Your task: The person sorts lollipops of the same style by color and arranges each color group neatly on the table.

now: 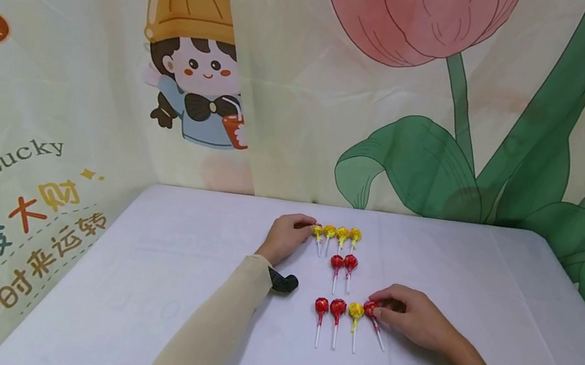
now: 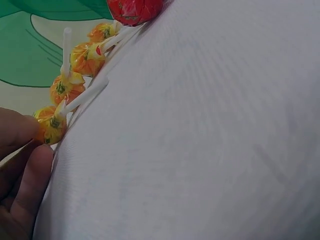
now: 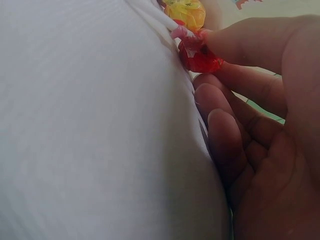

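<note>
At the left end of the back row, my left hand (image 1: 288, 234) pinches a yellow lollipop (image 1: 317, 232) by its wrapped head. In the left wrist view, thumb and finger sit on the yellow lollipop (image 2: 51, 125), its white stick pointing away from them. My right hand (image 1: 415, 318) holds a red lollipop (image 1: 371, 308) at the right end of the front row, its stick slanting toward the lower right. The right wrist view has this red lollipop (image 3: 200, 56) between thumb and forefinger, beside a yellow lollipop (image 3: 186, 12).
More yellow lollipops (image 1: 342, 234) continue the back row. Two red lollipops (image 1: 351, 262) form a middle row. In front lie two red lollipops (image 1: 337, 308) and one yellow lollipop (image 1: 356, 310). All rest on a white-covered table (image 1: 166, 265), with a printed cloth (image 1: 299, 79) behind.
</note>
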`<state>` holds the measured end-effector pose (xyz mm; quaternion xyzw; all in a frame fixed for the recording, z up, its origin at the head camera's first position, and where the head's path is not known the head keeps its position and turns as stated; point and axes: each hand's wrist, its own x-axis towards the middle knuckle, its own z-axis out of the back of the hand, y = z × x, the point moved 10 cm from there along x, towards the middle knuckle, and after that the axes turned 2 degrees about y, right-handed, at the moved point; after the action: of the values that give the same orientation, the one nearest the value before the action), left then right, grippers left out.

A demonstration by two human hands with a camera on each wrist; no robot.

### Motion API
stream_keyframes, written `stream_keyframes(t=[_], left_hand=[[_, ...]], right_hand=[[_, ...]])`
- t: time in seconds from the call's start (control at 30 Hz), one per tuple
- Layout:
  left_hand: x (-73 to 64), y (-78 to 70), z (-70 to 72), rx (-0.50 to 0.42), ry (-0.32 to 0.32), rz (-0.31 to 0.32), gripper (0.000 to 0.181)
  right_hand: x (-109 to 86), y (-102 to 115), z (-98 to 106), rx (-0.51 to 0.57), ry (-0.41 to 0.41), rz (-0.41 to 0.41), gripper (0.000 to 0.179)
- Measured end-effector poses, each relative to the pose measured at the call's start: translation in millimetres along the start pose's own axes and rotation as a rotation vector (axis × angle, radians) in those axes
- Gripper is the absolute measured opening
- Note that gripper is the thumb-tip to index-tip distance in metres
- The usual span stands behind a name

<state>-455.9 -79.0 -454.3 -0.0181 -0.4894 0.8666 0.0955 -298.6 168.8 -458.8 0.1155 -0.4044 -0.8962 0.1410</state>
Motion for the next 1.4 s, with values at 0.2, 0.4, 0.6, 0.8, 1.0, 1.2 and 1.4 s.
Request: stream_keyframes(t=[0.2, 0.4, 0.6, 0.8, 1.0, 1.2, 1.4], left_hand=[[-3.6, -5.5, 1.2, 0.013, -0.020, -0.018, 0.023], [-4.8, -4.7, 1.0, 0.011, -0.025, 0.002, 0.025], [-4.3, -2.0, 2.9, 0.001, -0.036, 0.035, 0.026], [-7.0, -2.2, 3.7, -0.029, -0.036, 0.030, 0.025], [-11.4, 0.5, 11.7, -0.111, -0.068, 0.044, 0.026], [-24.4, -7.9, 13.2, -0.110, -0.055, 0.031, 0.024], [-40.4, -14.4, 11.0, -0.109, -0.028, -0.002, 0.024]], right_hand=[[-0.3, 1.9, 0.6, -0.007, -0.002, 0.001, 0.022], [-0.4, 1.9, 0.1, -0.009, -0.003, -0.001, 0.023], [1.3, 1.7, 0.5, -0.007, -0.003, 0.000, 0.022], [0.4, 1.3, 0.5, -0.003, -0.004, -0.007, 0.022], [-0.4, 3.0, 2.3, -0.009, -0.003, 0.005, 0.022], [-0.6, 3.8, 5.9, -0.014, -0.008, 0.007, 0.022], [-1.3, 2.9, 1.5, 0.007, 0.007, -0.003, 0.023]])
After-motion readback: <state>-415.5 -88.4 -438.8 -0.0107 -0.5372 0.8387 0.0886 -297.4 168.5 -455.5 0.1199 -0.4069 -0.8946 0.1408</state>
